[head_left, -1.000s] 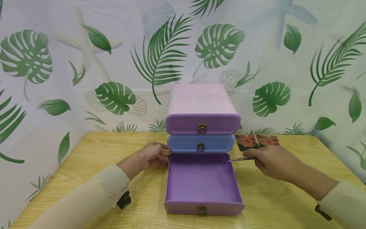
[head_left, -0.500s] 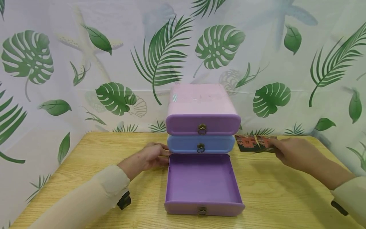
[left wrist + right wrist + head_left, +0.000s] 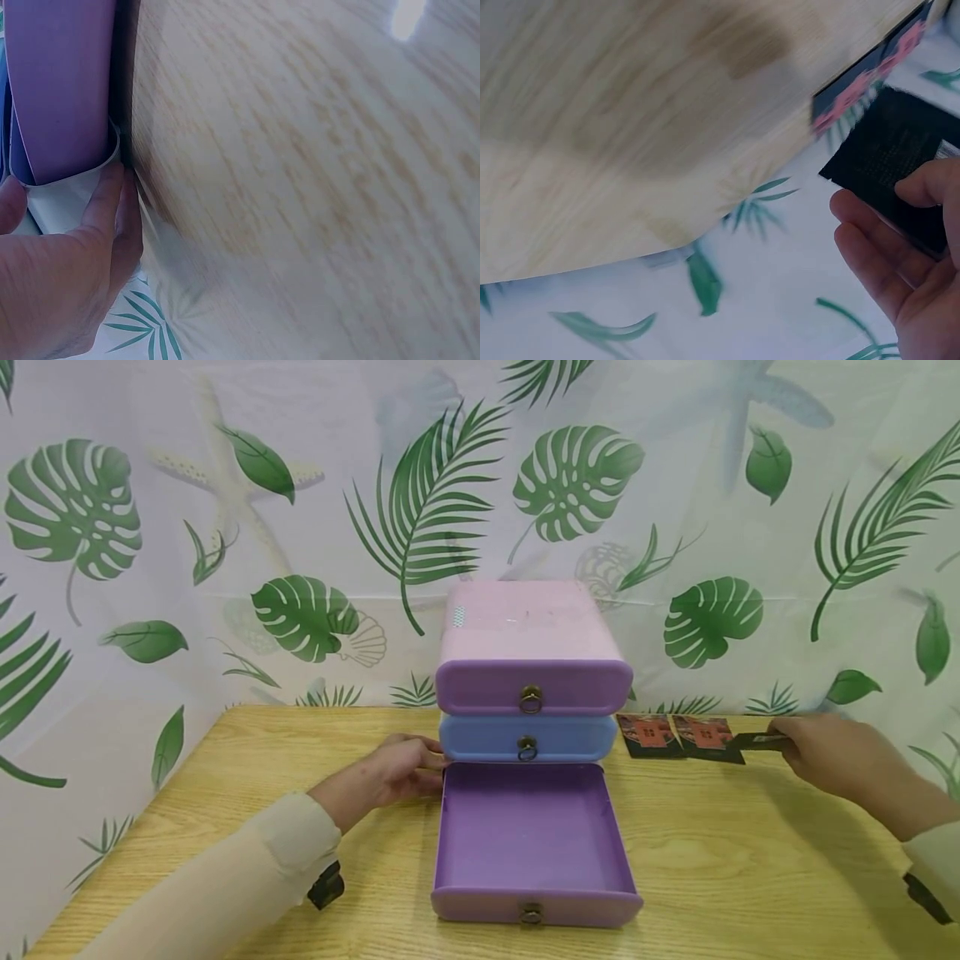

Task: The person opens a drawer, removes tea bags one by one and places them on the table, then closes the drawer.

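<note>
A small chest of drawers (image 3: 528,618) stands on the table, pink on top. Its lowest purple drawer (image 3: 532,835) is pulled out with nothing in it, while the blue drawer (image 3: 480,737) and upper purple drawer (image 3: 480,689) are closed. My left hand (image 3: 397,768) rests against the chest's left side; in the left wrist view its fingers (image 3: 105,202) lie along the white casing. At the right, my right hand (image 3: 843,756) pinches a flat dark packet (image 3: 877,142) between thumb and fingers, print on its visible face. Beside it lie two black-and-red packets (image 3: 648,735).
The wooden table (image 3: 300,852) reaches back to a leaf-printed cloth (image 3: 300,527) hung behind it. The open drawer juts toward the front of the table. In the right wrist view, the table's corner shows below the packets.
My right hand has moved right from beside the open drawer, past the two lying packets, carrying the flat packet. My left hand and the drawers have stayed put.
</note>
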`<state>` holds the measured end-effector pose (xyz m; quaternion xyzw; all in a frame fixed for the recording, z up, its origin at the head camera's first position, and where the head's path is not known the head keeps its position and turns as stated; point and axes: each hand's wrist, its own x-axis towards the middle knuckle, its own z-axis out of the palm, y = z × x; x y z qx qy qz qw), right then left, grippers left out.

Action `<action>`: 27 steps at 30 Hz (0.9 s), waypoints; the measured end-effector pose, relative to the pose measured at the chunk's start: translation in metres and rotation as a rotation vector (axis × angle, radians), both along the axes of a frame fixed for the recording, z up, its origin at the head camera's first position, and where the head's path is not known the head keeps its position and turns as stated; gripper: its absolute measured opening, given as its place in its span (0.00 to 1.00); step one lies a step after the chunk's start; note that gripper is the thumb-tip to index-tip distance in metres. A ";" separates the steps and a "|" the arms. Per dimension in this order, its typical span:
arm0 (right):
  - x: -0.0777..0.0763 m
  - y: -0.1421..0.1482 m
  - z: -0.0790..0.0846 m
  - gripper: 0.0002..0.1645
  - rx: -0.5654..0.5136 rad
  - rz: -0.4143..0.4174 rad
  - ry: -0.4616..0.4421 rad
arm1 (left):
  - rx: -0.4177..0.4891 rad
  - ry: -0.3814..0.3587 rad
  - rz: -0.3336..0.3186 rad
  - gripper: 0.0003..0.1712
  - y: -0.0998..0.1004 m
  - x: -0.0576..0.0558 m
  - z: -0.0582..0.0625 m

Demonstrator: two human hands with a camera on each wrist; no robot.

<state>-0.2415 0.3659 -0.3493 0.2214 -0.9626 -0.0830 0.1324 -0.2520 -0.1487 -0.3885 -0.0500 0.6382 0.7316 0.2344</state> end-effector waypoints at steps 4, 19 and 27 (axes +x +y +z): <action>0.000 0.014 -0.002 0.06 0.029 -0.069 -0.067 | -0.003 -0.005 0.002 0.22 0.000 -0.001 0.000; -0.002 0.055 -0.033 0.12 0.051 -0.169 -0.230 | -0.003 -0.011 0.006 0.23 0.000 -0.001 -0.003; 0.000 0.066 -0.044 0.32 -0.015 -0.112 -0.428 | 0.000 -0.008 0.009 0.22 0.000 -0.002 -0.003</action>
